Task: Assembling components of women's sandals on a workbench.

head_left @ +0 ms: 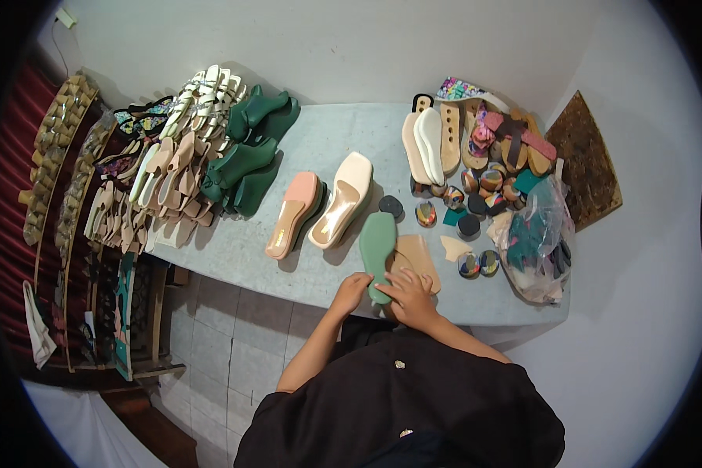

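Observation:
A light green insole (379, 243) lies at the table's front edge, its toe end pointing away from me. My left hand (354, 292) is closed at the left side of its heel end, fingertips against the edge. From the right, my right hand (412, 298) grips the same heel end with thumb and forefinger, its other fingers reaching over a tan insole-shaped piece (416, 261). That piece is partly covered by the green insole and my hand. Just beyond stand a cream slide sandal (349, 187) and a pink-topped one (299, 201), both with block soles.
Dark green shoe lasts (246, 173) and piled sandals (183, 175) fill the table's left. At right are loose soles (429, 144), round multicoloured heel pieces (469, 264) and a clear plastic bag (540, 242). A brown board (586, 164) leans on the wall; racks (66, 156) stand left.

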A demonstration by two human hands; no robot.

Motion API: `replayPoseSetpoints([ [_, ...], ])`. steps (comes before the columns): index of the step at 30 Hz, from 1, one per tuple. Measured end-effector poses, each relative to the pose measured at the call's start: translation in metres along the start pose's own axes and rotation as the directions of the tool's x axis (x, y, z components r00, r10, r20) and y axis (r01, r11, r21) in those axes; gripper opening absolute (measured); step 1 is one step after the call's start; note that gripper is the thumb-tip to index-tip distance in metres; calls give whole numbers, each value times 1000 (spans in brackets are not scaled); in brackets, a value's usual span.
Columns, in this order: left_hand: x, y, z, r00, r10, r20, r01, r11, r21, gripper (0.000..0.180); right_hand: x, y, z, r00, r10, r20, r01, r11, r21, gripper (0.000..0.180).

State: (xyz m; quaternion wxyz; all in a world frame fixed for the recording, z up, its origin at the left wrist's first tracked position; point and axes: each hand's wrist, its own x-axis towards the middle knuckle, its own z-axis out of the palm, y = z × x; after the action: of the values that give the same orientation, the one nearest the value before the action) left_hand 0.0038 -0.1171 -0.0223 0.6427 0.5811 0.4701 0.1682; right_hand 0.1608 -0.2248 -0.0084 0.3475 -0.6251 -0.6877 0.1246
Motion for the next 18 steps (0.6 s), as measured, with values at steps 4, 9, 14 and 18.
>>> replayPoseSetpoints([
  [4, -6, -32, -13, 980, 191, -64, -175, 964, 199, 35, -11, 21, 15, 979, 190, 74, -182, 978, -100, 45],
  [9, -17, -54, -14, 888, 355, -292, -176, 849, 498, 29, -3, 45, 4, 907, 417, 64, -408, 905, -123, 32],
  [14, -30, -58, -5, 821, 368, -438, -3, 769, 640, 25, 9, 44, 16, 910, 392, 138, -359, 908, -214, 34],
  [18, -35, -62, -4, 718, 466, -517, 41, 714, 699, 40, 19, 27, 21, 891, 432, 141, -359, 860, -364, 34],
])
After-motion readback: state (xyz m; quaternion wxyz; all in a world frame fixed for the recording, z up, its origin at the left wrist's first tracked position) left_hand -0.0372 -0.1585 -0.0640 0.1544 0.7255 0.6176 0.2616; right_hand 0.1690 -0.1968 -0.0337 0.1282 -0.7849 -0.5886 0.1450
